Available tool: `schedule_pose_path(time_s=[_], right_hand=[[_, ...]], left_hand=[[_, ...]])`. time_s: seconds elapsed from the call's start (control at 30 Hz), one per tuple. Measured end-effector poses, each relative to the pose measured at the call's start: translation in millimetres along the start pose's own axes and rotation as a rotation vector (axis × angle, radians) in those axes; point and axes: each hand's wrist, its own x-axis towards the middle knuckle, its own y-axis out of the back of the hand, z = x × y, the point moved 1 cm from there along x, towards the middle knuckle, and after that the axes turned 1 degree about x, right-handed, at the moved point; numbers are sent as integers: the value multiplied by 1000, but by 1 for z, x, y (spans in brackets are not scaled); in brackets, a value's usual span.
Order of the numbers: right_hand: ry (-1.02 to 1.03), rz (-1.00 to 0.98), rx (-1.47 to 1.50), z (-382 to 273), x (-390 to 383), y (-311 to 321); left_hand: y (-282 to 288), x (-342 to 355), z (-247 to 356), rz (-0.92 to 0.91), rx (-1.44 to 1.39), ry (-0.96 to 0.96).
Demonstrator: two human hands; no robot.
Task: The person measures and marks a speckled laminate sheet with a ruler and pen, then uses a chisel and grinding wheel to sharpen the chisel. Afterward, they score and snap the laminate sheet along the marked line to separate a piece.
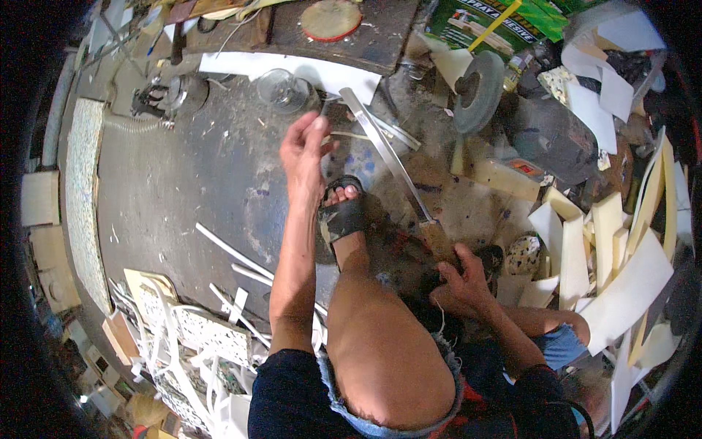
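My right hand [466,282] is closed round the wooden handle [437,240] of a long knife. The knife's narrow, straight metal blade [391,161] slants up and to the left, its tip lying over a white sheet's edge. My left hand [303,150] is raised in front of my sandalled foot [340,212], its fingers loosely bent and slightly blurred. Nothing shows between those fingers. Just beyond them stands a clear glass jar [283,89]. A thin pale strip [351,134] runs from beside the left fingertips toward the blade.
A long white sheet [219,64] lies along a dark board. White strip offcuts [238,252] and speckled foam [212,333] pile up at lower left. Foam pieces [574,256] crowd the right side. A round grey disc [479,91] stands at upper right, below a green box [475,29].
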Motion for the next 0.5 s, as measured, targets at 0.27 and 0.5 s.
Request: schedule_pose_path(time_s=[0.27,0.5], right_hand=[[-43,69,-6,7,-6,-7],[-35,78,56,-18,-3,0]], left_hand=[[-47,10,39,-312,-150,128],[-48,8,32,-267,-154,127]])
